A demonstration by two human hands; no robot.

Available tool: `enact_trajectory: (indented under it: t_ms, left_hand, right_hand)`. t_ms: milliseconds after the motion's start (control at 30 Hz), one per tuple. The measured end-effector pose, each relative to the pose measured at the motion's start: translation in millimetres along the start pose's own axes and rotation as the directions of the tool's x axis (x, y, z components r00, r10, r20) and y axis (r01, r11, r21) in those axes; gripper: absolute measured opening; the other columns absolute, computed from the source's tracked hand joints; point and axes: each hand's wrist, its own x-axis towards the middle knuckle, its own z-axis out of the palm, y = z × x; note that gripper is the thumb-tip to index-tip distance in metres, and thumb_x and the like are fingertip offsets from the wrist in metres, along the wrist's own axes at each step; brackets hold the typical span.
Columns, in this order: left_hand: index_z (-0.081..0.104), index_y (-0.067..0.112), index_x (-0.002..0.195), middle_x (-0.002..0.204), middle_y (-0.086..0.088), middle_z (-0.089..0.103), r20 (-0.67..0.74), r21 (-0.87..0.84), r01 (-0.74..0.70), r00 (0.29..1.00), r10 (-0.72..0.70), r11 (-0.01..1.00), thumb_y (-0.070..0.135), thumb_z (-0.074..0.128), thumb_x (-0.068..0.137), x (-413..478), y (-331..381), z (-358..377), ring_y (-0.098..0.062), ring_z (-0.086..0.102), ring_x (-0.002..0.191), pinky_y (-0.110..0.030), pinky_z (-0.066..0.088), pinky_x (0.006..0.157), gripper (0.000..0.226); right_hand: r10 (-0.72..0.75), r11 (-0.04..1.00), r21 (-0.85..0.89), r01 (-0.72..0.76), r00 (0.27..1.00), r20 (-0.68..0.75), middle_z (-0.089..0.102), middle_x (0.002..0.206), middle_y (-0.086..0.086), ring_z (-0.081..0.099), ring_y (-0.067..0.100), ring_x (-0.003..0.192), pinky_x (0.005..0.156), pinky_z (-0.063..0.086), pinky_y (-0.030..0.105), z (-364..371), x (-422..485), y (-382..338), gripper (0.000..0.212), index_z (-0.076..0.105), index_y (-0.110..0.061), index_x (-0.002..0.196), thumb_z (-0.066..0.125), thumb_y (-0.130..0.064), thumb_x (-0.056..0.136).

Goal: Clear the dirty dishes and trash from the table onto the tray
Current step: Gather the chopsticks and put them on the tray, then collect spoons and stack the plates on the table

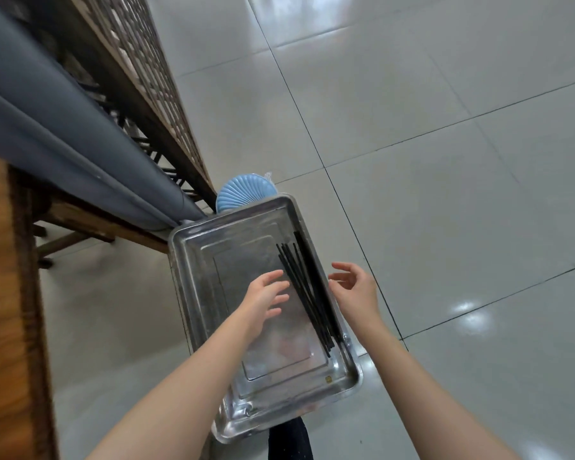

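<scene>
Glossy grey tiled floor [429,161]. We note a steel tray [210,267], black chopsticks [304,293] along its right edge, and a blue ribbed plate [243,194] just beyond its far edge. Left grip [263,303] is wide and empty over the tray; right grip [356,290] is wide and empty beside the right edge.

Glossy grey tile floor [445,161]; wooden lattice screen [146,61] upper left; grey padded rolls [47,121] beside it

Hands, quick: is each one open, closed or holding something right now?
Left hand: open, fingers spread over the tray, holding nothing.
Right hand: open, fingers loosely curled beside the black chopsticks, holding nothing.
</scene>
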Motion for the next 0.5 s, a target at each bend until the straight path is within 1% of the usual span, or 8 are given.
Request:
enact_trajectory:
  t_ms: [67, 133, 200, 233, 300, 367, 467, 500]
  left_hand:
    - [0.051, 0.025, 0.131, 0.118, 0.002, 0.062, -0.006, 0.03, -0.066, 0.998, 0.066, 0.997, 0.019, 0.058, 0.095, -22, 8, -14, -0.014, 0.063, 0.098, -0.031, 0.046, 0.078, 0.037]
    - [0.052, 0.025, 0.13, 0.116, 0.003, 0.064, -0.018, 0.02, -0.1, 0.995, 0.101, 0.995, 0.02, 0.059, 0.095, -44, 17, -30, -0.014, 0.063, 0.096, -0.029, 0.046, 0.073, 0.036]
    - [0.053, 0.025, 0.128, 0.112, 0.005, 0.065, -0.051, -0.014, -0.116, 0.992, 0.115, 0.993, 0.019, 0.061, 0.093, -68, 27, -48, -0.014, 0.064, 0.095, -0.028, 0.046, 0.071, 0.036]
    - [0.053, 0.025, 0.127, 0.11, 0.005, 0.065, -0.071, -0.025, -0.126, 0.99, 0.124, 0.992, 0.019, 0.062, 0.093, -81, 31, -57, -0.014, 0.064, 0.095, -0.028, 0.047, 0.07, 0.036]
    - [0.054, 0.024, 0.126, 0.112, 0.003, 0.065, -0.111, -0.046, -0.149, 0.983, 0.143, 0.988, 0.019, 0.063, 0.092, -106, 36, -77, -0.015, 0.064, 0.095, -0.03, 0.047, 0.075, 0.036]
    - [0.054, 0.022, 0.127, 0.118, -0.001, 0.064, -0.161, -0.08, -0.169, 0.975, 0.155, 0.982, 0.017, 0.062, 0.093, -131, 38, -97, -0.019, 0.064, 0.097, -0.034, 0.047, 0.083, 0.036]
    - [0.053, 0.02, 0.129, 0.123, -0.005, 0.061, -0.239, -0.131, -0.197, 0.957, 0.162, 0.972, 0.015, 0.061, 0.093, -166, 34, -127, -0.023, 0.062, 0.103, -0.04, 0.047, 0.094, 0.037]
    - [0.052, 0.02, 0.13, 0.124, -0.005, 0.061, -0.257, -0.145, -0.205, 0.952, 0.163, 0.968, 0.015, 0.061, 0.093, -177, 31, -137, -0.023, 0.062, 0.103, -0.041, 0.047, 0.094, 0.038]
  right_hand:
    - [-0.014, 1.0, -0.014, 0.014, 1.0, 0.02, 0.067, 0.095, 0.005, 0.065, 0.015, 0.088, 0.084, 0.054, 0.03, 3, -13, -17, 0.026, 0.061, -0.016, 0.108, 0.061, -0.001, 0.087]
    - [-0.036, 0.999, -0.037, 0.037, 0.999, 0.04, 0.067, 0.098, 0.007, 0.065, 0.018, 0.091, 0.085, 0.054, 0.034, 7, -25, -34, 0.026, 0.062, -0.016, 0.108, 0.06, -0.001, 0.086]
    - [-0.056, 0.996, -0.066, 0.061, 0.996, 0.07, 0.067, 0.099, 0.006, 0.064, 0.016, 0.091, 0.084, 0.054, 0.032, 13, -38, -51, 0.028, 0.063, -0.014, 0.111, 0.06, -0.002, 0.086]
    - [-0.065, 0.994, -0.081, 0.072, 0.994, 0.087, 0.067, 0.099, 0.005, 0.064, 0.015, 0.089, 0.081, 0.053, 0.029, 16, -45, -59, 0.028, 0.063, -0.013, 0.113, 0.06, -0.002, 0.086]
    - [-0.083, 0.99, -0.102, 0.096, 0.989, 0.125, 0.066, 0.098, 0.004, 0.062, 0.011, 0.084, 0.07, 0.051, 0.019, 26, -58, -76, 0.029, 0.062, -0.013, 0.114, 0.06, -0.003, 0.087]
    - [-0.111, 0.985, -0.116, 0.129, 0.982, 0.152, 0.066, 0.097, 0.004, 0.062, 0.008, 0.079, 0.06, 0.049, 0.012, 38, -73, -91, 0.028, 0.062, -0.015, 0.112, 0.061, -0.004, 0.087]
    - [-0.161, 0.972, -0.141, 0.189, 0.968, 0.191, 0.067, 0.097, 0.001, 0.062, 0.008, 0.082, 0.06, 0.046, 0.011, 62, -95, -111, 0.027, 0.062, -0.018, 0.111, 0.061, -0.006, 0.086]
    - [-0.173, 0.966, -0.153, 0.209, 0.961, 0.218, 0.066, 0.097, -0.001, 0.062, 0.006, 0.084, 0.058, 0.044, 0.009, 71, -104, -117, 0.028, 0.062, -0.019, 0.112, 0.062, -0.007, 0.087]
